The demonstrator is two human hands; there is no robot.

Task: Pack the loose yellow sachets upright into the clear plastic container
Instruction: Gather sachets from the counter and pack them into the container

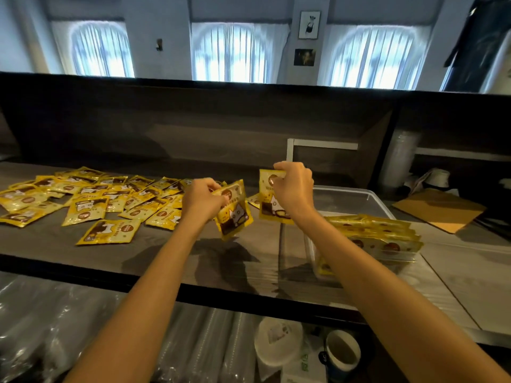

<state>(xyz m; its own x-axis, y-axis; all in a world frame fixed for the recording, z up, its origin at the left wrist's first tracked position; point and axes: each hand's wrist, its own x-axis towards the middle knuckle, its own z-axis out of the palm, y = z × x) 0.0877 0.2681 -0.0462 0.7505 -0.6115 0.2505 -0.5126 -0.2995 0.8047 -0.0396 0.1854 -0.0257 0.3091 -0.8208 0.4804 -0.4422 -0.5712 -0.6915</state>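
Several loose yellow sachets [91, 200] lie scattered flat across the left half of the dark counter. My left hand [203, 200] grips one yellow sachet [235, 214] by its top edge, held tilted above the counter. My right hand [294, 186] pinches a second yellow sachet [269, 205] by its top, hanging upright just left of the clear plastic container [359, 194]. A row of sachets [381, 236] stands upright packed in the container's near end; its far end shows bare plastic.
A brown cardboard sheet [439, 210] lies right of the container. A raised dark back panel [193, 128] runs behind the counter. Below the counter's front edge are stacked clear cups [199, 349], a white lid [278, 341] and a paper cup [343, 352].
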